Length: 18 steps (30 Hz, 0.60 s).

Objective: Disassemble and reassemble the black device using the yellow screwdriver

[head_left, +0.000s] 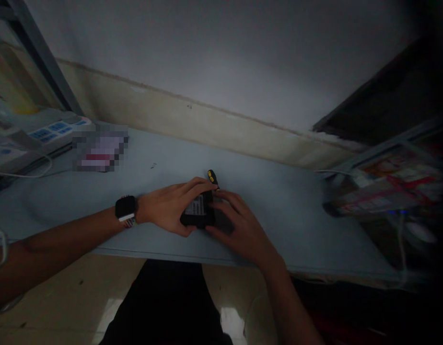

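A small black box-shaped device (199, 211) with a pale printed label on top lies at the middle of the table; I cannot make out its exact kind. My left hand (174, 203), with a watch (126, 209) on its wrist, curls around the device's left side. From the right, my right hand (238, 223) grips it, fingers at its far and near edges. Just behind the hands is a screwdriver (212, 177) with a black and yellow handle; its far end points away from me and the rest is hidden by my fingers.
The pale blue table (279, 206) runs along a wall. At the left lie a blurred-out flat item (101, 151), a white power strip (58, 132) and a white cable (45, 167). Cluttered packages (383, 196) stand at the right. Small dark bits (153, 166) lie on the tabletop.
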Motion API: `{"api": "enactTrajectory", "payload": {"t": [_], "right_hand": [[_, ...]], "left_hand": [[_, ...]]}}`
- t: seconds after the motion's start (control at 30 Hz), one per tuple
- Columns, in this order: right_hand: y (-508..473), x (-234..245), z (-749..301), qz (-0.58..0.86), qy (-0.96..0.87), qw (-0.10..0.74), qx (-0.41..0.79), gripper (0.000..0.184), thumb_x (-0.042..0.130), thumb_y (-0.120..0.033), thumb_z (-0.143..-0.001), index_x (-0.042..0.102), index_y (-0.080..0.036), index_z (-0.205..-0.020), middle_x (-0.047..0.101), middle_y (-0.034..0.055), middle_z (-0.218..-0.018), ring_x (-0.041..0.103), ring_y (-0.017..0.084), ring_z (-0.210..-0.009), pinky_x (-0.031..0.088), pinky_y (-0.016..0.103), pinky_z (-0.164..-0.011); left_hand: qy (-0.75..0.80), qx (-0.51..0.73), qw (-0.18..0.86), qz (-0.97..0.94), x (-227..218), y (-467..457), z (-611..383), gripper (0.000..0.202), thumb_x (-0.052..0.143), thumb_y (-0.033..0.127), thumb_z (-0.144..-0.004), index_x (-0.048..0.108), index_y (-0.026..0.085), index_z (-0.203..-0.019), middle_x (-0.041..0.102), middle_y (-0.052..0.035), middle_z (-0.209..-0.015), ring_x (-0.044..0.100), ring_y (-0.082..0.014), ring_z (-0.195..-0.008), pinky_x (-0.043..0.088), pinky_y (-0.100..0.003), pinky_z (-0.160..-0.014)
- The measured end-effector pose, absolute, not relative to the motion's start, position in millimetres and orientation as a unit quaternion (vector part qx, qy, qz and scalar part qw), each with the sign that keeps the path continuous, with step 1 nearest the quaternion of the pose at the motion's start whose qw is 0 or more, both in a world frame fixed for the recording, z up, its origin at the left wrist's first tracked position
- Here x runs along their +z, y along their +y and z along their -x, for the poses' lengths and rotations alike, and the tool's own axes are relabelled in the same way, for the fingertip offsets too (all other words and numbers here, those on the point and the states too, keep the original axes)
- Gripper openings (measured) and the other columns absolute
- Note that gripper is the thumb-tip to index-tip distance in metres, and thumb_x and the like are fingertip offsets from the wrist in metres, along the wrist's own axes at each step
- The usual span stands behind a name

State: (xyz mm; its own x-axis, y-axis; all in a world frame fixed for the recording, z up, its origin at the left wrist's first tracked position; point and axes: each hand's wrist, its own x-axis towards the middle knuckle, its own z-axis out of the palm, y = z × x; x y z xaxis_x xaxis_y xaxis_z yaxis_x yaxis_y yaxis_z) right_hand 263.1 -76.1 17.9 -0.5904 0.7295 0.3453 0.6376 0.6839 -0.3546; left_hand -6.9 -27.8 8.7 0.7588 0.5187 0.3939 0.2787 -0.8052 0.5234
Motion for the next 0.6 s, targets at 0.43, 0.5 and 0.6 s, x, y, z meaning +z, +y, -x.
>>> {"api": "enactTrajectory", "payload": {"t": [0.43, 0.5, 0.6], "right_hand": [[-41.1, 33.7, -242.8, 0.249, -0.962, 0.115, 0.004, 0.042, 0.073, -0.041, -0.089, 0.074, -0.018, -0.124, 0.077, 0.0217, -0.133, 0.075, 0.040, -0.120, 0.066, 0.058, -0.099], [-39.8, 32.3, -241.7, 0.236, -0.965, 0.114, -0.016, 0.039, 0.071, -0.041, -0.090, 0.075, -0.017, -0.121, 0.079, 0.0223, -0.127, 0.077, 0.040, -0.114, 0.068, 0.056, -0.093], [-38.8, 29.8, -241.3, 0.236, -0.963, 0.130, -0.009, 0.036, 0.070, -0.040, -0.089, 0.076, -0.021, -0.118, 0.080, 0.0190, -0.125, 0.078, 0.037, -0.111, 0.068, 0.052, -0.089]], "left_hand": [[0.211, 0.268, 0.224, -0.913, 5.9, -21.3, 11.6, 0.113, 0.086, 0.032, -0.073, 0.023, 0.024, -0.167, 0.044, -0.0216, -0.164, 0.055, -0.0404, -0.148, 0.056, -0.053, -0.116], [0.210, 0.266, 0.217, -0.915, 6.4, -21.3, 12.7, 0.114, 0.087, 0.033, -0.073, 0.024, 0.025, -0.168, 0.045, -0.0210, -0.165, 0.054, -0.0406, -0.150, 0.054, -0.054, -0.118], [0.210, 0.263, 0.225, -0.914, 7.2, -21.7, 13.7, 0.115, 0.087, 0.033, -0.074, 0.023, 0.026, -0.170, 0.043, -0.0209, -0.167, 0.054, -0.0403, -0.149, 0.054, -0.054, -0.118]]}}
